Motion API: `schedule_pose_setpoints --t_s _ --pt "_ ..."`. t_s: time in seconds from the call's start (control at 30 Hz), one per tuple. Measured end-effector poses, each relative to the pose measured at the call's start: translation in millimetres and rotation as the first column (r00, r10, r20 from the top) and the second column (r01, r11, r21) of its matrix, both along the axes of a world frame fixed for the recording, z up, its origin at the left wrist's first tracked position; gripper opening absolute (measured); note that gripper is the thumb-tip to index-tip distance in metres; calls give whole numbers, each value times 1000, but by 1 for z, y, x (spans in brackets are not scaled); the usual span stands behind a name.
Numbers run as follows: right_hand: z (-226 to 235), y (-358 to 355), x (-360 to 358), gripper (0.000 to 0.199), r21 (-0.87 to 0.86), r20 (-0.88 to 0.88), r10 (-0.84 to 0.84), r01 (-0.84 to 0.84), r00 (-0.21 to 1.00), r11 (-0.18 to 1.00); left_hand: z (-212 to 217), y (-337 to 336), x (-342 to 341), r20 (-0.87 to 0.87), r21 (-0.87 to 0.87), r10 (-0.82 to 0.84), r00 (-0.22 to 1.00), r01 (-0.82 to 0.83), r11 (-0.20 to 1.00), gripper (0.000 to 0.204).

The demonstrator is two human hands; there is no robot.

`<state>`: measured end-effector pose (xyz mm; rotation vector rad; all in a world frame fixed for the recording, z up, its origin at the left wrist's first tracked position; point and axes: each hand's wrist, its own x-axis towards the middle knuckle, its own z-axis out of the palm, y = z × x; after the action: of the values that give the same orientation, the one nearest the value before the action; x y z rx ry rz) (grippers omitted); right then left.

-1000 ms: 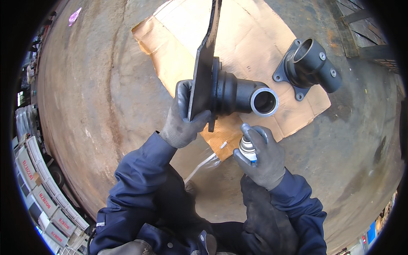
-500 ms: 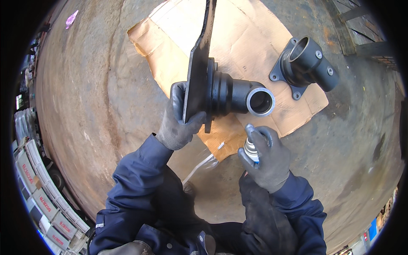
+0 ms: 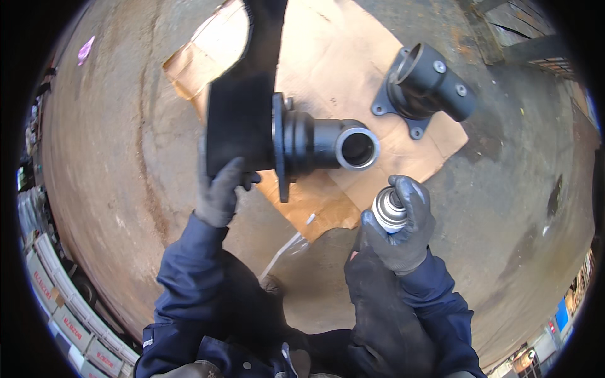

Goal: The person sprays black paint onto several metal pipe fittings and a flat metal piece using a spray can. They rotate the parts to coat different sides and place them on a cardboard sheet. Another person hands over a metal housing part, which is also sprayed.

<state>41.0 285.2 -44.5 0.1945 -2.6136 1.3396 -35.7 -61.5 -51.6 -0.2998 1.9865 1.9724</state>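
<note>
Head view: a cardboard sheet [image 3: 441, 154] lies on the stained floor [image 3: 104, 157], a flanged black fitting [image 3: 435, 85] at its right edge; boxes [image 3: 70, 329] line the room's left. Left hand [image 3: 218, 192] grips the black plate [image 3: 242, 120] low, its pipe [image 3: 315, 145] above the cardboard; right hand [image 3: 406, 236] clasps a spray can [image 3: 387, 211].

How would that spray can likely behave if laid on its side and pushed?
The spray can would probably roll, given its round shape. Its top looks metallic, so it should feel stiff. The smooth shine suggests it might slip in the gloved right hand.
</note>
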Motion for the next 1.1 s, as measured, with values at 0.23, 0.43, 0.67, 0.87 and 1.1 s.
schedule_pose_setpoints --t_s 0.23,0.43,0.67,0.87,1.1 --pt "-61 96 5 97 -227 200 -550 584 811 779 -19 -75 -41 -76 201 264 961 -245 949 24" --pt "-122 174 -45 103 -320 44 -641 618 767 718 -79 -126 -96 94 671 422 902 -371 642 9" --pt "-153 175 -45 111 -294 180 -614 637 769 712 -163 -125 -108 451 521 527 721 -692 500 9" --pt "-160 175 -20 118 -177 174 -627 651 759 738 -154 -91 -87 607 -76 567 556 -670 738 69" --pt "-158 137 33 81 -315 440 -595 736 672 599 -109 -46 -45 623 -39 272 733 -318 947 85"
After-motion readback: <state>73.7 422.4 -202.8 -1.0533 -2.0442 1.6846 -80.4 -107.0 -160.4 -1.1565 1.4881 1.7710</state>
